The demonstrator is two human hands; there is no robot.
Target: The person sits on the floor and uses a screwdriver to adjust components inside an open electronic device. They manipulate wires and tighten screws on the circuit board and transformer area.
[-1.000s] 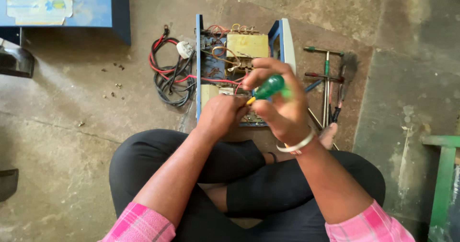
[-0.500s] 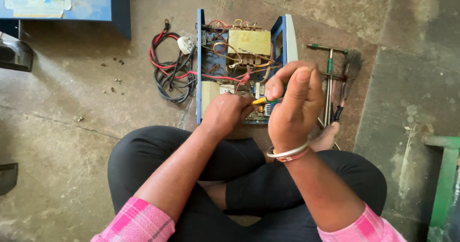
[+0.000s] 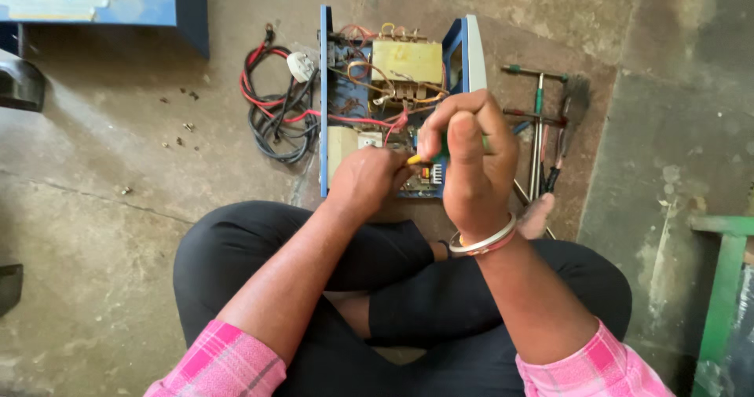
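An open blue metal case lies on the concrete floor in front of my crossed legs, with a yellow transformer, copper coils, red wires and a circuit board inside. My right hand is closed around a screwdriver with a green and yellow handle, mostly hidden in the fist, its tip pointing left and down into the case. My left hand rests over the lower part of the case, its fingers pinched at the screwdriver's tip; what lies beneath them is hidden.
A bundle of red and black cables with a white plug lies left of the case. Several hand tools lie to its right. A blue box sits top left; a green metal frame stands at the right edge.
My right hand has turned over the screwdriver, so the green handle seen earlier is now almost covered by the fist. The left hand stays at the tip.
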